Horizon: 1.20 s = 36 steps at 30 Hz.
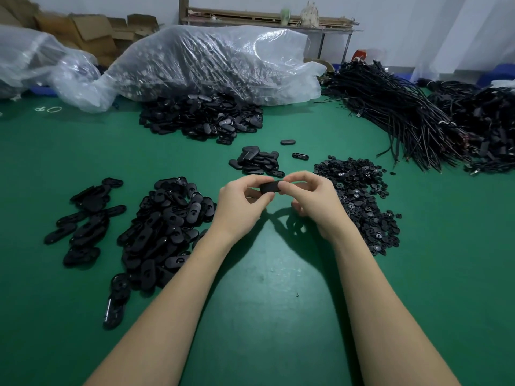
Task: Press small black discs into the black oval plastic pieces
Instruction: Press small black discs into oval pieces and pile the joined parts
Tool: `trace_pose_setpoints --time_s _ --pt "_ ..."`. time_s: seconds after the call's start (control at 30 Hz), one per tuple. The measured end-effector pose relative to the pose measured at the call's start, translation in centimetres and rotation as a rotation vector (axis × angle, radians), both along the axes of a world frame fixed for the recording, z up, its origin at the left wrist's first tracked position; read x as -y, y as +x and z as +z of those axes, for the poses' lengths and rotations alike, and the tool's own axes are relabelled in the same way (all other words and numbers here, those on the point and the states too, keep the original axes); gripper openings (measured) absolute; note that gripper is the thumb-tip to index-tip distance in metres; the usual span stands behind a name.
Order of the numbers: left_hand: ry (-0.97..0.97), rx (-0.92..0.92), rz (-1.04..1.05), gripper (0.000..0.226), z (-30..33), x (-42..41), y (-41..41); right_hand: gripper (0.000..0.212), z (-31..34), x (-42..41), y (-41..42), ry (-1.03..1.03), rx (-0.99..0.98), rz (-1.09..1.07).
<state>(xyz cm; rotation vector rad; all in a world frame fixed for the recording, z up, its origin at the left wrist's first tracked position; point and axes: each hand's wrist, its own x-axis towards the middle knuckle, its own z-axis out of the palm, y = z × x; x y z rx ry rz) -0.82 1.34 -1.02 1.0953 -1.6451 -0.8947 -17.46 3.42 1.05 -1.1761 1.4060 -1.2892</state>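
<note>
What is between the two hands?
A black oval piece, pinched by the left hand and right hand above the green table. The head view shows it; a disc is not visible there.

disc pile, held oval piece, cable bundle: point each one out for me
disc pile (359, 201): head view, middle of the heap right of the hands
oval piece (269, 188): head view, its dark side showing between the fingertips
cable bundle (390, 112): head view, middle of the black cables
</note>
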Motion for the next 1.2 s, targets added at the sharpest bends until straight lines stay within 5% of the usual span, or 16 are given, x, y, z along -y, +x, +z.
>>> trace_pose_setpoints --time_s 0.27,0.4,0.63,0.93,1.2 --pt "-0.238 0.314 0.276 0.027 1.0 3.7 -0.1 0.012 -1.3 1.1 1.8 -0.002 -0.208 -0.137" --pt "-0.203 0.398 0.359 0.026 2.5 7.6 -1.4 0.017 -1.7 1.1 2.2 0.003 -0.403 -0.128" --pt "-0.043 0.522 0.406 0.028 2.4 11.8 -2.1 0.017 -1.5 1.1 2.1 0.022 -0.402 -0.125" --pt "-0.081 0.454 0.405 0.04 1.9 8.6 -1.7 0.016 -1.4 1.1 2.3 0.031 -0.403 -0.127" --pt "-0.151 0.42 0.232 0.01 -0.5 2.1 -2.2 0.014 -1.4 0.5 2.3 0.009 -0.475 -0.125"
